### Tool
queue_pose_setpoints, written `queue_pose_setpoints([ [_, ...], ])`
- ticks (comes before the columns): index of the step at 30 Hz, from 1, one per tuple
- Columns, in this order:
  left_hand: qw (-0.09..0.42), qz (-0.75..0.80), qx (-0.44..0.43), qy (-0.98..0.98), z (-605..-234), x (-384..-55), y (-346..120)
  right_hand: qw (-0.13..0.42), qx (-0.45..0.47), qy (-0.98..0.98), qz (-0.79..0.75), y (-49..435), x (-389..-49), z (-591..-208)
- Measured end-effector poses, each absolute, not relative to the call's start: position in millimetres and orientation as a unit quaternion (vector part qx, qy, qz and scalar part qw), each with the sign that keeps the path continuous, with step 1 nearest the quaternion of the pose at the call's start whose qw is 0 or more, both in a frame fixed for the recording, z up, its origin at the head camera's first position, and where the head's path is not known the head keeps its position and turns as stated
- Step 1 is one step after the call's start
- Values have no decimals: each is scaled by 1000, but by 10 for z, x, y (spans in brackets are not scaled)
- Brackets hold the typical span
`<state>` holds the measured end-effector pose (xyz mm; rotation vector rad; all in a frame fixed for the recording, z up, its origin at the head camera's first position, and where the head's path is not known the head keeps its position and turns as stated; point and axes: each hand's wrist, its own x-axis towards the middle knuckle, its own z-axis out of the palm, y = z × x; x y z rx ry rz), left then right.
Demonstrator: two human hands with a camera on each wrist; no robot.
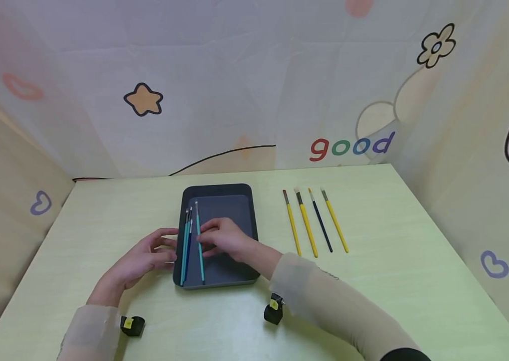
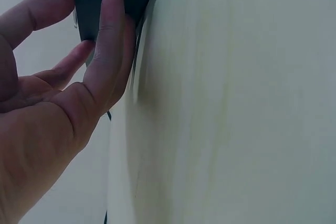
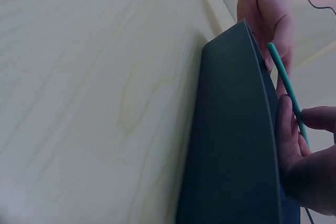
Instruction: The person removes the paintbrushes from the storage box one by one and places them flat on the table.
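Right fingers [image 1: 211, 224] pinching slim teal brush [image 1: 201, 263], left fingers [image 2: 109, 35] spread against smooth round-cornered tray [image 1: 233, 213]

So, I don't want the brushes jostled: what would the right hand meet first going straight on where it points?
Past the teal brush it holds, the right hand would probably meet the dark blue brush in the tray first, though depth is unclear.

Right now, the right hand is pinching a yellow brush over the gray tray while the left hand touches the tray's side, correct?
Not the color: the pinched brush is teal, not yellow, as the head view shows. The right hand pinches it over the gray tray, and the left hand touches the tray's side.
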<state>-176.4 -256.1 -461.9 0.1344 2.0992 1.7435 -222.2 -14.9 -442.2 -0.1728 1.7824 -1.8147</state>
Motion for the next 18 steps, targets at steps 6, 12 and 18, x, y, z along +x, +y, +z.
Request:
queue_pose_setpoints([
  [6,203,625,42,752,-4597,-1741,-2566,291,-77,671,-677,-52,-2177,-4372],
  [12,201,626,41,752,-4605,-1738,-2569,283,-93,678,-672,114,-2149,-4313],
  [18,197,627,46,752,-4608,-1734,-2571,271,-97,692,-662,289,-2115,-4242],
])
